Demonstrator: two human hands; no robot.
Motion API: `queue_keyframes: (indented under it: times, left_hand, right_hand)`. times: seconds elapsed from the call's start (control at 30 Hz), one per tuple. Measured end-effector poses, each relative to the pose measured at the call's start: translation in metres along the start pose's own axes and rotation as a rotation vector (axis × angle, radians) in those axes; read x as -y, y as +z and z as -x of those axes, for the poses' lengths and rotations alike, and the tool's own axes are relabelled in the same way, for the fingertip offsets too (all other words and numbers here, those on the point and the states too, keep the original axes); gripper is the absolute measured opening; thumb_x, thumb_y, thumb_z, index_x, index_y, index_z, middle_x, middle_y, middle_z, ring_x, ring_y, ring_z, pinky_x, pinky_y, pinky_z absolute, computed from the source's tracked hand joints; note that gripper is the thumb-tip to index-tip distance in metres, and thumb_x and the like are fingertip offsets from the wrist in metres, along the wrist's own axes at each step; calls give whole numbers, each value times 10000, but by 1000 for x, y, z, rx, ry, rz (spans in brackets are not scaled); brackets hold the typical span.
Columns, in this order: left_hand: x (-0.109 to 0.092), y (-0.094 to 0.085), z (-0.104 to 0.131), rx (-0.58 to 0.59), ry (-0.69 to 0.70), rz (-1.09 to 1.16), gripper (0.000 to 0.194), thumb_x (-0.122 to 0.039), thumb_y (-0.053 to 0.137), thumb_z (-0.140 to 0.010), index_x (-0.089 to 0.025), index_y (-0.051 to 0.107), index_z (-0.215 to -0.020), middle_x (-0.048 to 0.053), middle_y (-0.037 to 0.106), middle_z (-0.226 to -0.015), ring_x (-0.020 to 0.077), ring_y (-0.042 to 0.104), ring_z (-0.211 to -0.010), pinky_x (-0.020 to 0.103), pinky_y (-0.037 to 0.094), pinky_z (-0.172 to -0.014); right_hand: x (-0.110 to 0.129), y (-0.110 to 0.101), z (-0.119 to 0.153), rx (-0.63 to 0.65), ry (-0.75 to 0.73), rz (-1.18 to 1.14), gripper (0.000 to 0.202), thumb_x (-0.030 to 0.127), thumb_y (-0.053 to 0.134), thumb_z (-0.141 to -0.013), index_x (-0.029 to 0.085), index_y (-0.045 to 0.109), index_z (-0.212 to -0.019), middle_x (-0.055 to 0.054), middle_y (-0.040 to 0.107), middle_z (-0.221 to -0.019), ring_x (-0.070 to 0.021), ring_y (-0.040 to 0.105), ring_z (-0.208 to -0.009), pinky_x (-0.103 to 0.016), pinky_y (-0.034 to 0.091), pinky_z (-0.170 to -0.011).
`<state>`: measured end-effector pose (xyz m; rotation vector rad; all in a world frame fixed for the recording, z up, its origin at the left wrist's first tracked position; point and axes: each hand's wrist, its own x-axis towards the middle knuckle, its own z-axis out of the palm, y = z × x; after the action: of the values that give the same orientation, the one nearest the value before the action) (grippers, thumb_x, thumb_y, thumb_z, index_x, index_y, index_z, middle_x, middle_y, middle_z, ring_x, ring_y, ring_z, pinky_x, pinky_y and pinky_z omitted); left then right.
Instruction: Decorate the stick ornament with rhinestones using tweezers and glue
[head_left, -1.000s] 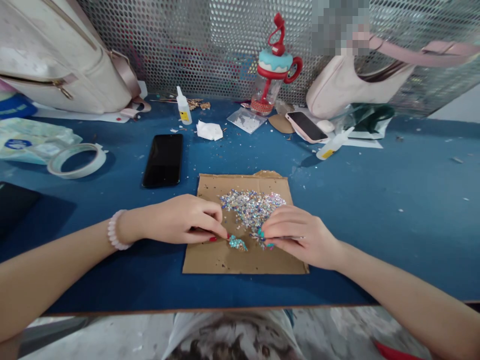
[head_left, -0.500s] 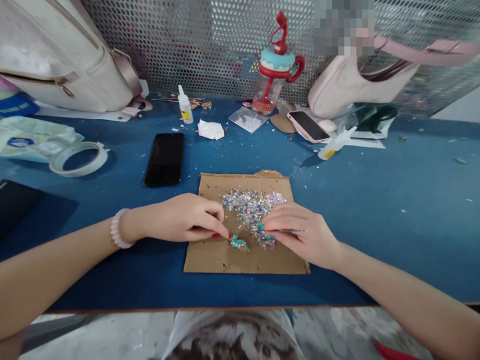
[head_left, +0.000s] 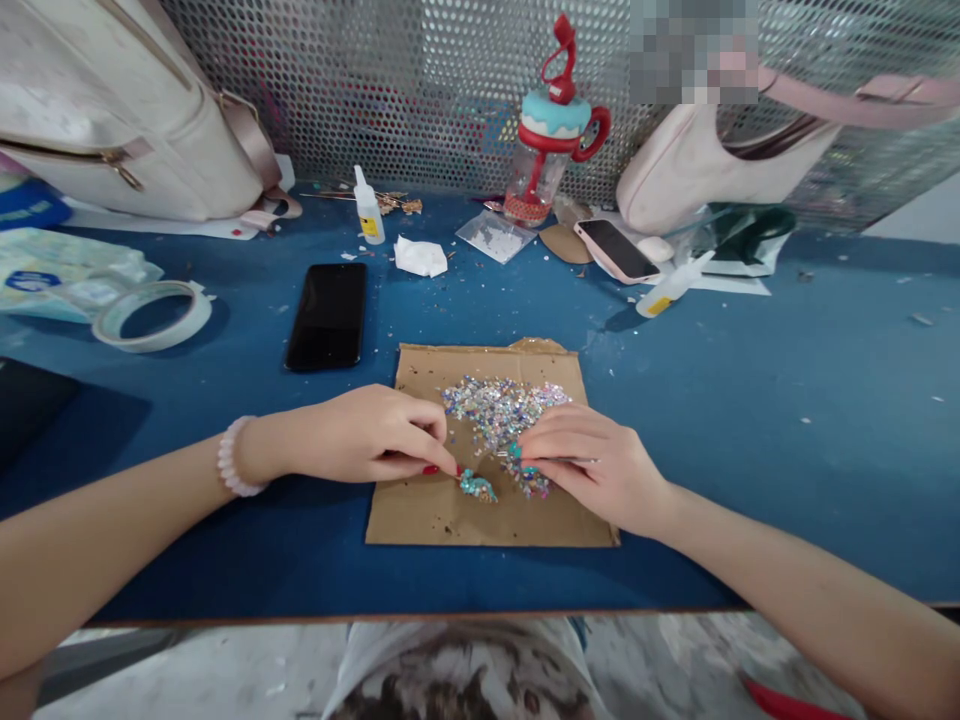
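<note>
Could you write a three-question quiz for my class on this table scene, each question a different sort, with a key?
1. Multiple choice: what does the glittering pile lie on?
A) glass
B) cardboard
C) cloth
2. True or false: the right hand holds a thin tool.
3. Short answer: what is the main colour of the small sparkly piece right by the left hand?

Key: 1 B; 2 true; 3 turquoise.

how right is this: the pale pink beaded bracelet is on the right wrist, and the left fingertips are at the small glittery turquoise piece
One slip: the head view shows the bracelet on the wrist of the left hand, not the right. The left fingertips are indeed at the turquoise piece.
</note>
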<state>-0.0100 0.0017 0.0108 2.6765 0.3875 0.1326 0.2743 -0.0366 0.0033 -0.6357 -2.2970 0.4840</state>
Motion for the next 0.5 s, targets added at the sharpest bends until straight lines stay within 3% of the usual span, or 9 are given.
queue_keyframes:
  times: [0.5]
  left_hand:
    - [1, 1, 0, -13, 13, -1, 292, -178, 511, -933, -311, 624, -1166, 10, 608, -956, 93, 557, -720, 209, 375, -623]
  right_hand:
    - [1, 0, 0, -36, 38, 36, 157, 172, 543, -926, 194, 680, -852, -20, 734, -785, -150, 675, -755, -330, 568, -761]
